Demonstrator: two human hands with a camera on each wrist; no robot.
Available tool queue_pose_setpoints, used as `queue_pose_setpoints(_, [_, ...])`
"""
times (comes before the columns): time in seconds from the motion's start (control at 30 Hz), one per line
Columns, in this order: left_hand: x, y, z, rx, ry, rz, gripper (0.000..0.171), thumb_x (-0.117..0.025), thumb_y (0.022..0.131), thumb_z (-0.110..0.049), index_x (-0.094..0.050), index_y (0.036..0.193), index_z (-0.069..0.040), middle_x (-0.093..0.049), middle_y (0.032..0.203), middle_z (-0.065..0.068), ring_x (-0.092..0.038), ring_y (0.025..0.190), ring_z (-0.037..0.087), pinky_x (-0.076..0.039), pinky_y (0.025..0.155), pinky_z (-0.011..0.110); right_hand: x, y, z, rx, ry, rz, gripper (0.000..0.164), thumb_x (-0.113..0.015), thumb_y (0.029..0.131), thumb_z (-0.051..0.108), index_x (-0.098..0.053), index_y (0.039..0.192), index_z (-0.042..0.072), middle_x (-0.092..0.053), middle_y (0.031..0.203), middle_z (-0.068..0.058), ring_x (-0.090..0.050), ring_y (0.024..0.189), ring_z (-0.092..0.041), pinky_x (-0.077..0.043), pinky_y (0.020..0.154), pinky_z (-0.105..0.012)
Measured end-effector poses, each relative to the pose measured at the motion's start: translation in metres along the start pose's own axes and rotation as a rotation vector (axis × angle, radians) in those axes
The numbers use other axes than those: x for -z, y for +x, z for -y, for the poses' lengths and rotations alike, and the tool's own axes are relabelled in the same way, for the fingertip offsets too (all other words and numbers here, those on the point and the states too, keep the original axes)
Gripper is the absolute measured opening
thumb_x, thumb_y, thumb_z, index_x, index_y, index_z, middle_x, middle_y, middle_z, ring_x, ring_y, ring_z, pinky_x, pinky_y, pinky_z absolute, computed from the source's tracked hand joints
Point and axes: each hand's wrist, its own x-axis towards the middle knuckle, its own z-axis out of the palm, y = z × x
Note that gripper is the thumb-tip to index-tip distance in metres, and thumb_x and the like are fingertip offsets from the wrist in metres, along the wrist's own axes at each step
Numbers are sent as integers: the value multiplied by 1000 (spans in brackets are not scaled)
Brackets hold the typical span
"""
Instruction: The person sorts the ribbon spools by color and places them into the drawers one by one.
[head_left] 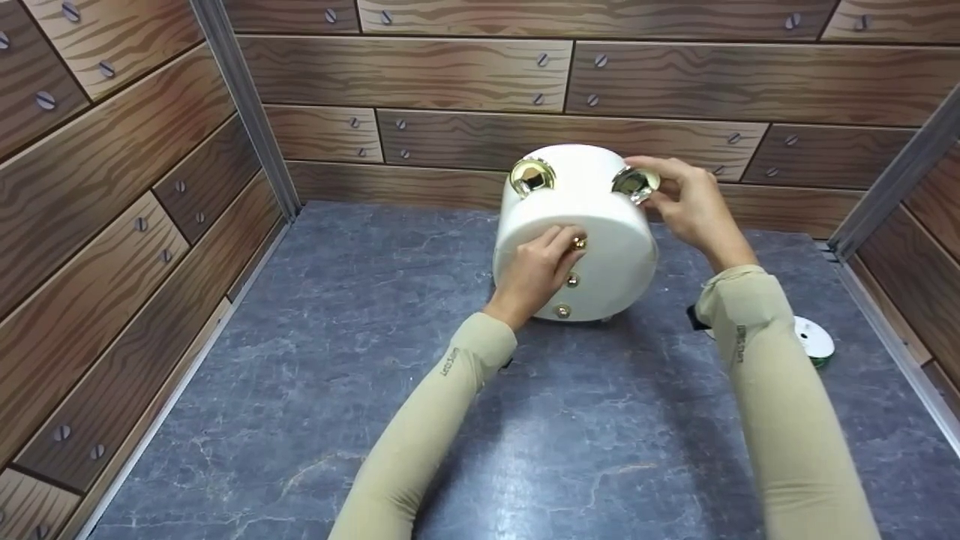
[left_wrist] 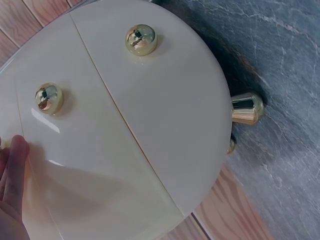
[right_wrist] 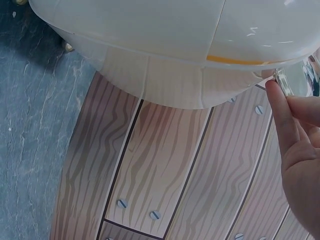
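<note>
A white, rounded small drawer cabinet (head_left: pixel 615 262) stands upright on short gold legs (left_wrist: pixel 247 108). Down its front run gold knobs; the middle knob (left_wrist: pixel 49 98) and the bottom knob (left_wrist: pixel 141 40) show fully. My left hand (head_left: pixel 536 271) pinches the top knob (head_left: pixel 578 243), partly covered by the fingers. Two shiny gold dish-shaped pieces stick up from the cabinet's top: a left gold piece (head_left: pixel 532 177) and a right gold piece (head_left: pixel 634 184). At the rim of the right one, my right hand (head_left: pixel 694 204) grips with thumb and fingers.
On the right, a white disc-shaped spool (head_left: pixel 814 337) with a green edge lies partly behind the right sleeve (head_left: pixel 772 375). The dark marbled floor (head_left: pixel 315 360) is bounded by wood-patterned walls (head_left: pixel 465 75) at the back and sides.
</note>
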Motion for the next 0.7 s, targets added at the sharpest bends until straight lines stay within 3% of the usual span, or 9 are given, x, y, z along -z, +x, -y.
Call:
queue_pose_setpoints(0.33, [-1,1,-2,21,-4,19,22,-62,105,-24,-68,122,-11,-72,108,1,-73,96,14,-58,87,20,-1,0,-1,-15,19,-3,63,-57,91,-22,-68,138,18,-62,131,-21,-68,116,-40,-55,74,-8])
queue_pose_setpoints(0.47, [-1,0,-2,24,-6,6,23,-63,104,-23,-69,122,-10,-72,107,1,-73,94,14,-59,86,21,-1,0,-1,-14,11,-4,62,-60,90,-21,-68,138,18,-62,132,-21,-68,115,-39,-55,74,-8])
queue_pose_setpoints(0.7, [2,-6,0,-5,-94,-25,32,-65,103,-19,-65,133,-10,-69,100,4,-70,83,13,-58,74,23,-1,0,1,-18,3,-3,64,-58,90,-22,-68,138,19,-62,130,-21,-68,117,-40,-55,73,-7])
